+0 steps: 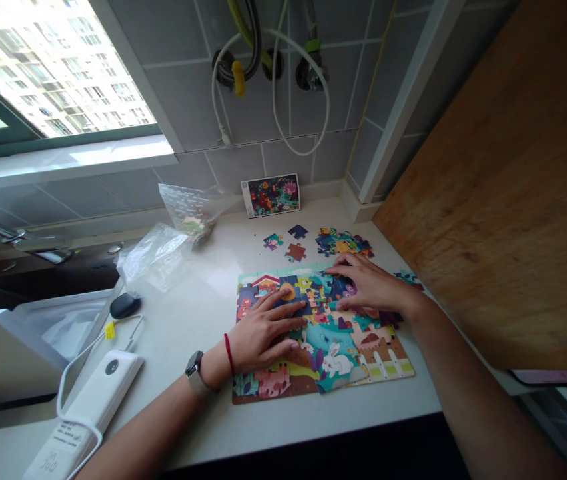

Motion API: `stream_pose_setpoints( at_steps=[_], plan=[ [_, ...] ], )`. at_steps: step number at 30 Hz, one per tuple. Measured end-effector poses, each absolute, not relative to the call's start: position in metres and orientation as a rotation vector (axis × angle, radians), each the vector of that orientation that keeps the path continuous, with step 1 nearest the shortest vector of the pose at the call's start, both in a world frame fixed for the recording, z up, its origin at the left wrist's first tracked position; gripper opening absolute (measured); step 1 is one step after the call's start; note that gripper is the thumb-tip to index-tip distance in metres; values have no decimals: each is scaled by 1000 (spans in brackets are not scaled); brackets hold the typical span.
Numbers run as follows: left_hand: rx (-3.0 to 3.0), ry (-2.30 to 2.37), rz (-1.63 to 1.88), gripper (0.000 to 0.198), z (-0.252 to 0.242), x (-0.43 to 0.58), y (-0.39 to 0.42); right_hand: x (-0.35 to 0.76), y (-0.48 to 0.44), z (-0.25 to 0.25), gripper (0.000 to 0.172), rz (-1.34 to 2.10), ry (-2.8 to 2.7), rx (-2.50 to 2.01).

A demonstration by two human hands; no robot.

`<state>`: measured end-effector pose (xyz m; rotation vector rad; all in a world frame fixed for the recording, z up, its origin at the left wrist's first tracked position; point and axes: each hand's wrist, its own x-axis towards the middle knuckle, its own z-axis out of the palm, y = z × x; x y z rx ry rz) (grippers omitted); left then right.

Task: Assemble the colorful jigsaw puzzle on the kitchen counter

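Note:
A partly assembled jigsaw puzzle (336, 360) with bright animal pictures lies on the white counter. My left hand (268, 328) rests flat on its left half, palm down with the fingers spread. Over the upper right of the puzzle is my right hand (370, 283), its thumb and fingers curved and apart, touching the surface around a dark blue area. I see no loose piece lifted in it. Beyond the puzzle lie a pile of loose puzzle pieces (340, 241) and separate pieces, one of them a brown puzzle piece (296, 252). More pieces (408, 279) sit partly behind my right wrist.
A picture card (274, 195) leans against the tiled wall. Left of the puzzle are clear plastic bags (156, 257), a black computer mouse (124, 305) and a white power bank (88, 407) with a cable. A sink (63, 280) is at far left; a wooden panel (508, 200) bounds the right.

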<state>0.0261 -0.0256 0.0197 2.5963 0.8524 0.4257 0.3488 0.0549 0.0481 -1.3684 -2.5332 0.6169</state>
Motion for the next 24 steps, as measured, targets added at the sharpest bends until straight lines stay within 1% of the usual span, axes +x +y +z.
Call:
stream_pose_setpoints(
  at_steps=[9,16,20,24],
  plan=[
    [2548,852,439,52,21,26,-25,353,42,41,65,566,-2460,-1384],
    [2531,829,496,50,20,26,-25,351,32,43,71,603,-2460,-1283],
    [2520,819,532,50,18,27,-24,350,30,39,63,616,-2436,-1218],
    [2513,810,565,47,15,27,-24,350,23,32,52,604,-2387,-1203]
  ],
)
